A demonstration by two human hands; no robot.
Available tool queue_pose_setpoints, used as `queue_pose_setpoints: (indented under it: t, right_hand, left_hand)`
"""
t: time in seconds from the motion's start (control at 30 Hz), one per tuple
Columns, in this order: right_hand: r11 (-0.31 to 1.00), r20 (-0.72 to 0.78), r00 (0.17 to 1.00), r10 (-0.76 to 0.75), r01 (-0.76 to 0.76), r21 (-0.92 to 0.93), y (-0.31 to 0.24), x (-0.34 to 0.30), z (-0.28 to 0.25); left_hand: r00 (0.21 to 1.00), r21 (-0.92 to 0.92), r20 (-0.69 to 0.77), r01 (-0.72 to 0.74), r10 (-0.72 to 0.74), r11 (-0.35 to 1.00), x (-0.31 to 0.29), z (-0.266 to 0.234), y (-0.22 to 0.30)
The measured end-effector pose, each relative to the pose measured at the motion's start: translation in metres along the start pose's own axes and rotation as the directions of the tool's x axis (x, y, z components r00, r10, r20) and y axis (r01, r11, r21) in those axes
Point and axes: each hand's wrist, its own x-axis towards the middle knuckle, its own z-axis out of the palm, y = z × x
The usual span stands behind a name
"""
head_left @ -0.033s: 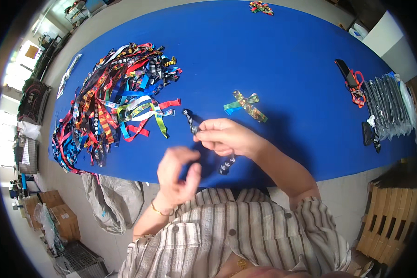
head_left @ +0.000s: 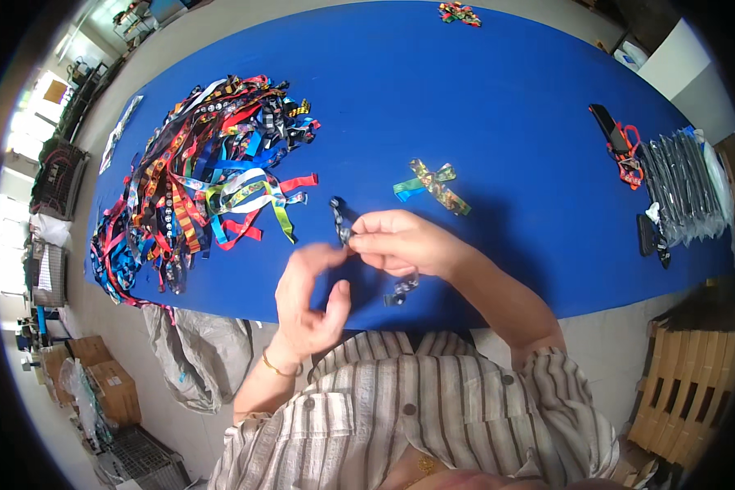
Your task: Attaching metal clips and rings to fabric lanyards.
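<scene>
- One dark, pale-patterned strip (head_left: 339, 216) is in the right grip (head_left: 404, 242); one end pokes out ahead and to the left of that grip, the other shows below it, on the near side.
- Thumb and fingers of the right grip are pressed together, pinching the strip between its ends.
- The left grip (head_left: 306, 290) is just beside, its thumb spread from its fingers; the blurred fingertips come close to the pinch, and I cannot tell whether they touch the strip.
- Step in hand, as I judge it: handling this strip between both grips, the right one steadying it. The next move seems to call for keeping that pinch firm while the left thumb and fingers meet on the strip.
- Just ahead of the right grip, crossed strips (head_left: 437, 186) lie on the worktop (head_left: 465, 98).
- Left of both grips: a heap (head_left: 175, 175) of coloured strips.
- Well to their right: scissors (head_left: 630, 155) and dark packs (head_left: 686, 188).
</scene>
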Motion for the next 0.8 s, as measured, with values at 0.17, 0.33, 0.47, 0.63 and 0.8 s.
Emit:
queue_pose_setpoints:
  t: [0.17, 0.33, 0.47, 0.63, 0.8]
  right_hand:
    - [0.979, -0.096, 0.993, -0.074, 0.054, -0.199, -0.01, -0.042, 0.004]
    - [0.951, -0.105, 0.973, -0.203, 0.17, -0.259, -0.02, -0.093, -0.004]
    - [0.965, -0.152, 0.962, -0.225, 0.198, -0.173, -0.017, -0.112, -0.029]
    - [0.945, -0.185, 0.959, -0.216, 0.157, -0.288, -0.005, -0.096, -0.038]
    - [0.966, -0.202, 0.958, -0.201, 0.159, -0.206, -0.002, -0.074, -0.039]
  left_hand:
    - [0.95, -0.206, 0.284, 0.192, -0.129, 0.96, 0.009, 0.024, -0.017]
    - [0.795, -0.32, 0.501, 0.538, -0.342, 0.78, 0.026, 0.031, -0.016]
    - [0.832, -0.382, 0.482, 0.482, -0.276, 0.788, 0.048, 0.043, -0.038]
    - [0.785, -0.582, 0.594, 0.57, -0.176, 0.58, 0.072, 0.056, -0.062]
    - [0.79, -0.55, 0.595, 0.533, -0.147, 0.643, 0.085, 0.063, -0.077]
